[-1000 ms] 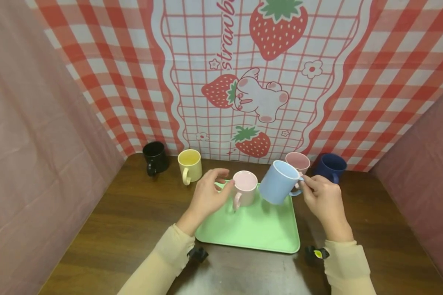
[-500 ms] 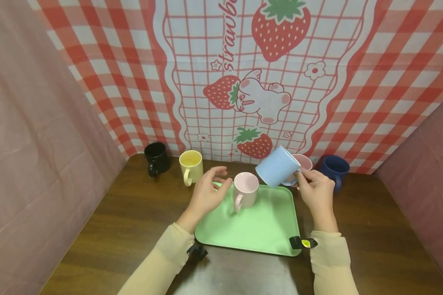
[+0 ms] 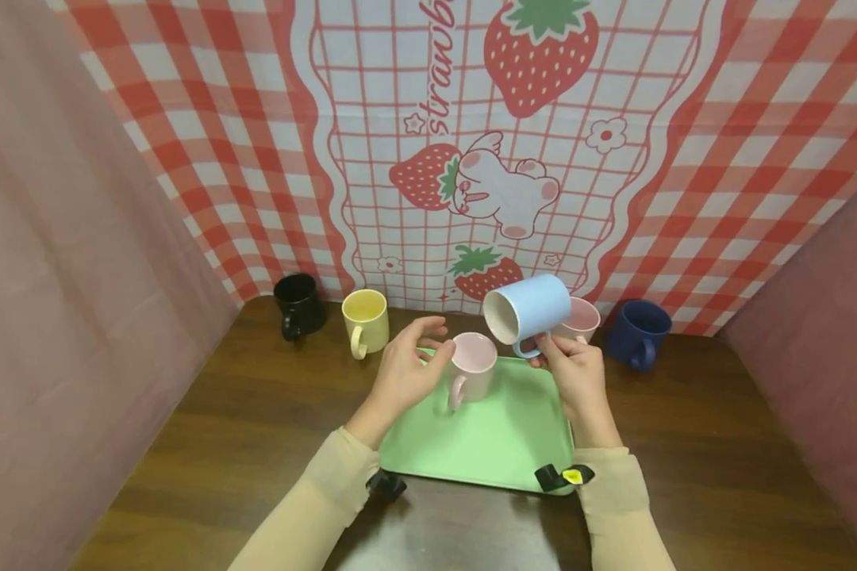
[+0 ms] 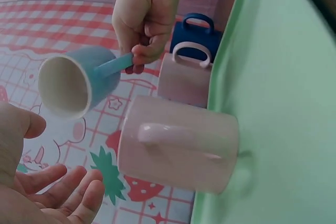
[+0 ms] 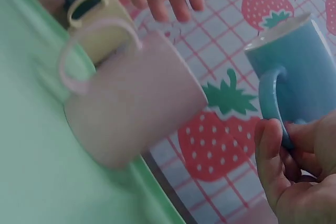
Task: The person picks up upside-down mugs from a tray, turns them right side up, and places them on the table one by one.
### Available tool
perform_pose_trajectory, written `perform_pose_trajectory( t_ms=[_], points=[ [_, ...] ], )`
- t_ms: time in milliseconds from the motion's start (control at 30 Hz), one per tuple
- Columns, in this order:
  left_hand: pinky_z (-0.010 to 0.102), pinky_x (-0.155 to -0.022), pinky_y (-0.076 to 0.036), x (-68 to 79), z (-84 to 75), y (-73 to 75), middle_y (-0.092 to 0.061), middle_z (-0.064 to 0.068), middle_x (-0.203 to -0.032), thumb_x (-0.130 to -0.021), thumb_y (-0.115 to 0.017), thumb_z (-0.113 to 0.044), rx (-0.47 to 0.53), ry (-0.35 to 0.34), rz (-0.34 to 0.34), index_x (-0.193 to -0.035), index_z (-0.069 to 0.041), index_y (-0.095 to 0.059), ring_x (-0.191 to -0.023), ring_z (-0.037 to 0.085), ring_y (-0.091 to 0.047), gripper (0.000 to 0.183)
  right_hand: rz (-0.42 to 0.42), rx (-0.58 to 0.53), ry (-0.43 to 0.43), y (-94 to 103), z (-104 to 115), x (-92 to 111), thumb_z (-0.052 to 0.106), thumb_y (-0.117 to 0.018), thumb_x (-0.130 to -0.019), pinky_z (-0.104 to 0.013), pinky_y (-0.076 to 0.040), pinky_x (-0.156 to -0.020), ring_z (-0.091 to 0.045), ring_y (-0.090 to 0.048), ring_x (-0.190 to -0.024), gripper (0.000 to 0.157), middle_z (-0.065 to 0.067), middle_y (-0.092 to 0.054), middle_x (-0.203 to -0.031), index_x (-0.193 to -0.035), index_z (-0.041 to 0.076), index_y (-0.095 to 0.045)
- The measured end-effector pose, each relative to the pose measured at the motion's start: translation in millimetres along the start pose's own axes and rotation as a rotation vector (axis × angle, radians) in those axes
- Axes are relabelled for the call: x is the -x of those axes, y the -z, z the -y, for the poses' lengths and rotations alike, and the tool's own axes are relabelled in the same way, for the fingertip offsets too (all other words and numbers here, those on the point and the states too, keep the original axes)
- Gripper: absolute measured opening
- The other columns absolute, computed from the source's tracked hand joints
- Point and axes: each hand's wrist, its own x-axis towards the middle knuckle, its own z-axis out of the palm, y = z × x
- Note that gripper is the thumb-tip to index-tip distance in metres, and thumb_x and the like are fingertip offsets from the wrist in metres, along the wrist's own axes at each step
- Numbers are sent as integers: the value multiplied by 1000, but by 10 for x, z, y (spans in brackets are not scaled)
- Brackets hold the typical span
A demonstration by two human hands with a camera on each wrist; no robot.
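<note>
My right hand (image 3: 575,373) pinches the handle of a light blue mug (image 3: 539,305), which is held in the air, tipped on its side with its white-lined mouth facing left. Below and left of it, a pale pink mug (image 3: 474,369) stands upright on a green tray (image 3: 486,444). Close to that mug's left side is my left hand (image 3: 410,369), fingers relaxed and holding nothing. In the left wrist view a gap shows between the left hand's fingers (image 4: 79,192) and the pale pink mug (image 4: 178,145). The right wrist view shows thumb and fingers on the blue handle (image 5: 270,103).
Along the back of the wooden table (image 3: 693,444) stand a black mug (image 3: 300,305), a yellow mug (image 3: 367,321), another pink mug (image 3: 581,317) partly hidden by the blue mug and right hand, and a dark blue mug (image 3: 639,333). A strawberry-print cloth (image 3: 428,262) hangs behind them.
The blue mug has been raised and tipped over, its mouth turning from upward to leftward. My right hand has shifted left with it. The left hand has stayed almost in place.
</note>
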Motion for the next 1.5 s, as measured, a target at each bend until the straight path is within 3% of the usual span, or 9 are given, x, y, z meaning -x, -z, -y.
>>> perform_pose_trajectory(
  t_ms=[67, 167, 267, 533, 867, 1167, 1500],
  points=[
    [42, -80, -59, -33, -45, -10, -70, 7, -117, -95, -69, -23, -1, -7, 3, -130, -9, -62, -94, 15, -69, 39, 41, -75, -30, -47, 6, 25, 10, -66, -98, -23, -59, -72, -7, -67, -68, 29, -9, -67, -103, -109, -16, -70],
    [35, -81, -59, -101, -118, -48, -69, 7, -118, -96, -68, -25, -17, -10, 26, -131, -9, -61, -94, 13, -68, 40, 61, -164, -83, -88, 19, 47, 7, -64, -99, -23, -59, -73, -8, -68, -70, 20, -10, -64, -104, -101, -11, -73],
    [29, -81, -57, -167, -189, -93, -68, 3, -120, -97, -67, -30, -32, 7, 60, -132, -11, -61, -95, 10, -67, 40, 76, -244, -133, -117, 38, 57, 4, -63, -99, -23, -59, -74, -9, -68, -72, 16, -8, -67, -95, -93, -3, -76],
    [27, -82, -56, -257, -351, -202, -68, -1, -118, -97, -65, -36, 21, 49, 158, -131, -15, -62, -98, 10, -67, 41, 145, -396, -245, -189, 78, 69, 1, -55, -102, -19, -57, -76, -11, -70, -76, 32, -4, -71, -80, -80, 9, -76],
    [27, -79, -57, -246, -515, -392, -70, -5, -107, -98, -64, -35, 97, 91, 227, -127, -11, -66, -91, 9, -68, 37, 172, -455, -296, -213, 112, 92, 0, -52, -102, -14, -54, -67, -8, -67, -71, 33, -4, -72, -76, -81, 7, -76],
    [26, -72, -57, -265, -622, -468, -73, -3, -95, -97, -66, -28, 141, 99, 183, -114, -9, -71, -81, 10, -69, 26, 189, -459, -295, -278, 104, 113, -4, -50, -101, -14, -53, -65, -7, -65, -69, 37, -2, -69, -72, -79, 8, -77],
    [27, -68, -55, -256, -670, -549, -73, 7, -92, -101, -63, -24, 291, 195, 223, -104, -4, -72, -78, 26, -69, 22, 171, -407, -317, -306, 107, 139, 3, -50, -104, -16, -54, -68, -10, -66, -69, 34, -3, -70, -73, -82, 9, -74]
  ],
)
